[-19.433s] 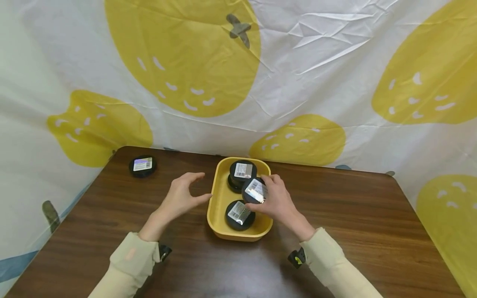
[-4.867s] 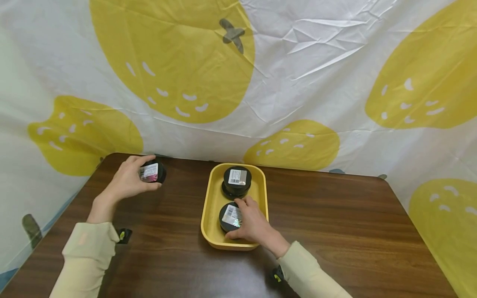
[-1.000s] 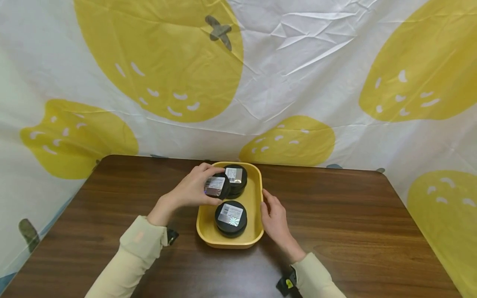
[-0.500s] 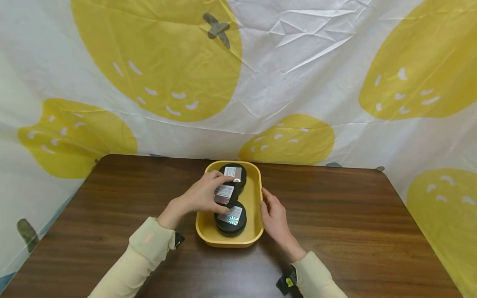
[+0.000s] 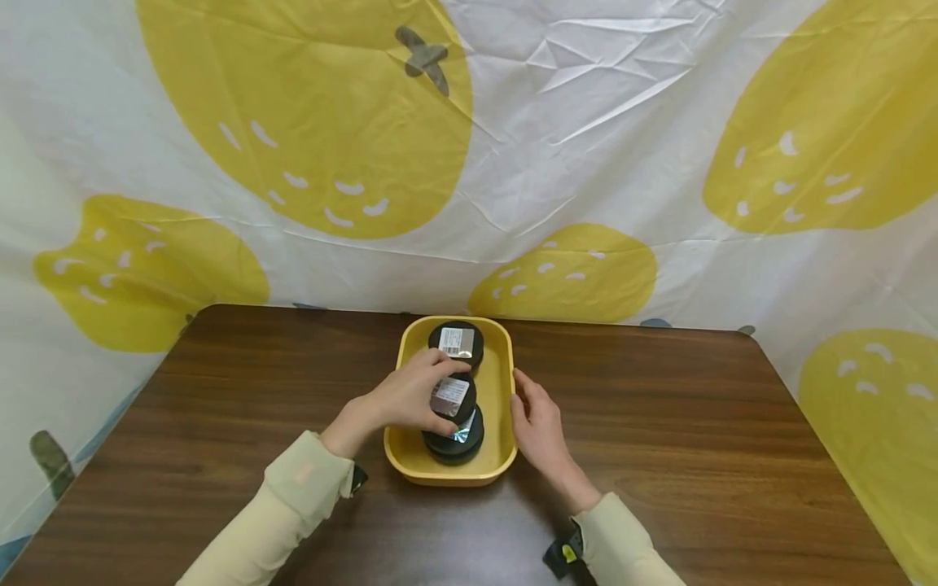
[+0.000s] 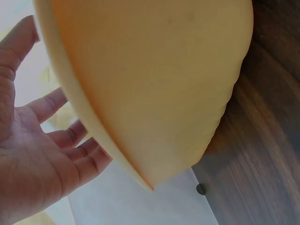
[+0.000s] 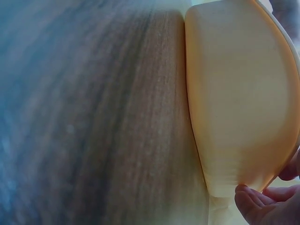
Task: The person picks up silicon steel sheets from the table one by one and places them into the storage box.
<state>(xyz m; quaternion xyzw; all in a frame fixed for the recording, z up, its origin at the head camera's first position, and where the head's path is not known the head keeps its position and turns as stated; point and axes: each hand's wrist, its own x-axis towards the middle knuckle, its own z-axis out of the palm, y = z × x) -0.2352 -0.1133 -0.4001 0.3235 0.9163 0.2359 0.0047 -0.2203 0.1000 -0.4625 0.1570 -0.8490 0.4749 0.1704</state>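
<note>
In the head view a yellow oblong tray (image 5: 501, 403) holds round black disc-shaped containers with white-and-silver labels. My left hand (image 5: 410, 396) pinches one black disc-shaped container (image 5: 454, 399) by its edge, fingers at the far side and thumb at the near side. That container overlaps the front stack (image 5: 453, 452) and partly hides its label. Behind it stands another stack (image 5: 458, 340) at the tray's far end. My right hand (image 5: 541, 430) is at the tray's right wall, its fingers extended along the outside. Both wrist views are mostly filled by the tray's outer wall (image 6: 164, 93).
The tray stands on a dark brown wooden table (image 5: 681, 431), close to its back edge. A white cloth with yellow fruit prints (image 5: 352, 163) hangs right behind the table. Dark wrist straps (image 5: 564, 555) sit at the cuffs of the pale sleeves.
Earlier my left hand took the container from the table's back left corner. Over the last second it has carried it from beside the back stack towards the front stack. My right hand stays at the wall.
</note>
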